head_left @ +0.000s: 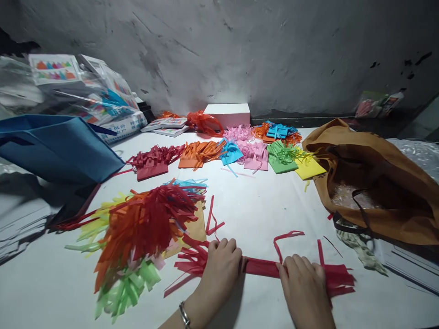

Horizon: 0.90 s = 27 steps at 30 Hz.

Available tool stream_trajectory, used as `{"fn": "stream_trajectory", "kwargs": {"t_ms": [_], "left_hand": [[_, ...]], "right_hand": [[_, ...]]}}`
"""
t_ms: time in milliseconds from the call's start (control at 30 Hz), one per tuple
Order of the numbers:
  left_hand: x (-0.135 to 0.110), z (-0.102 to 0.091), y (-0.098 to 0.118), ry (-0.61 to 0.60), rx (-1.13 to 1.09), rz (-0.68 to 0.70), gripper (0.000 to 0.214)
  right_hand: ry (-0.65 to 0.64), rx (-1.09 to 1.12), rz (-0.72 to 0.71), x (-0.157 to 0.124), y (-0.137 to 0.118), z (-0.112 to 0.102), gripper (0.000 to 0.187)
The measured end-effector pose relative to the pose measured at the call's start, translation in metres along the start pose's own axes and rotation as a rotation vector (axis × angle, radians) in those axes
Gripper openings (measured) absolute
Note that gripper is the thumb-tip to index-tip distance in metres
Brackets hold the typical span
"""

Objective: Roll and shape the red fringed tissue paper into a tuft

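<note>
Gripping a dark red length of fringed tissue paper [261, 267], my two hands appear in the head view at the near part of the white surface [254, 210]. The fingers of my left hand [221, 267] are curled round the paper just beside its left fringe; a silver bracelet [184, 315] encircles that wrist. The fingers of my right hand [303, 285] likewise clasp it near the opposite end, whose cut strips extend past my knuckles. Between my hands the paper forms a narrow, flat band. Loose red offcuts [285, 236] lie just beyond it.

To the left of my left hand spreads a heap of fringed paper [147, 219] in red, orange, yellow, green and blue, partly covering a tan sheet [196, 223]. Farther back runs a row of tassel bundles: dark red [152, 171], orange [189, 157], blue [232, 154], pink [257, 161], green [281, 164] and yellow [310, 168]. Behind these stands a white-topped box [227, 108]. At far left, a blue bag [61, 151] stands before printed packs [56, 71] in clear plastic; at right, a brown bag [360, 141] gapes toward me. A grey wall [219, 55] closes the background.
</note>
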<state>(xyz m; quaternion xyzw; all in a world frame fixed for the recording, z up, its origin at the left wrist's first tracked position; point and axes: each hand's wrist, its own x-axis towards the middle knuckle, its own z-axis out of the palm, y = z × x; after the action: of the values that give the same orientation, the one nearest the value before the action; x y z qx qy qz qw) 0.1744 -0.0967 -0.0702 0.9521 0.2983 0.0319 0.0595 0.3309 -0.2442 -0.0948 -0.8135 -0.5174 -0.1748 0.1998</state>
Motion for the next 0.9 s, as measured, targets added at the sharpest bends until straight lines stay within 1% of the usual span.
{"fn": "stream_trajectory", "kwargs": {"t_ms": [33,100,167,200,267,300,333,400,433,467,500,567,700,800,900], "left_hand": [[0.002,-0.001,0.000,-0.014,-0.008,0.005,0.025],[0.005,-0.004,0.000,-0.031,-0.027,0.016,0.024],[0.007,-0.006,-0.001,-0.040,-0.039,0.020,0.023],[0.008,-0.007,-0.001,-0.040,-0.041,0.017,0.023],[0.006,-0.009,-0.001,-0.037,-0.047,-0.003,0.019],[0.005,-0.010,-0.001,-0.015,-0.057,-0.009,0.014],[0.002,-0.010,-0.001,0.023,-0.074,0.001,0.015],[-0.005,-0.008,0.000,0.118,-0.122,0.096,0.028],[-0.009,-0.006,0.001,0.160,-0.145,0.169,0.026],[-0.012,-0.004,0.001,0.189,-0.163,0.244,0.020],[-0.015,-0.002,0.002,0.196,-0.174,0.305,0.013],[-0.018,0.003,0.001,0.181,-0.185,0.362,0.015],[-0.022,0.006,-0.002,0.118,-0.239,0.349,0.018],[-0.025,0.003,-0.004,0.105,-0.284,0.271,0.018],[-0.026,-0.001,-0.001,0.104,-0.272,0.171,0.019]], "right_hand": [[0.031,-0.015,-0.007,0.000,-0.001,-0.002,0.031],[0.089,0.032,-0.092,0.000,-0.006,-0.005,0.020],[0.111,0.160,-0.224,-0.003,-0.014,-0.003,0.025],[0.117,0.222,-0.268,-0.005,-0.019,0.000,0.029],[0.121,0.284,-0.285,-0.008,-0.027,0.008,0.033],[0.122,0.291,-0.276,-0.009,-0.030,0.011,0.033],[0.123,0.292,-0.266,-0.010,-0.032,0.014,0.032],[0.127,0.308,-0.249,-0.010,-0.033,0.015,0.028],[0.129,0.329,-0.241,-0.009,-0.032,0.013,0.027],[0.125,0.351,-0.233,-0.009,-0.032,0.012,0.025],[0.109,0.367,-0.229,-0.009,-0.031,0.010,0.024],[0.068,0.374,-0.242,-0.010,-0.030,0.008,0.024],[0.052,0.377,-0.241,-0.018,-0.023,0.011,0.030],[0.021,0.358,-0.183,-0.025,-0.012,0.010,0.026],[-0.021,0.259,-0.120,-0.025,-0.006,0.005,0.023]]}}
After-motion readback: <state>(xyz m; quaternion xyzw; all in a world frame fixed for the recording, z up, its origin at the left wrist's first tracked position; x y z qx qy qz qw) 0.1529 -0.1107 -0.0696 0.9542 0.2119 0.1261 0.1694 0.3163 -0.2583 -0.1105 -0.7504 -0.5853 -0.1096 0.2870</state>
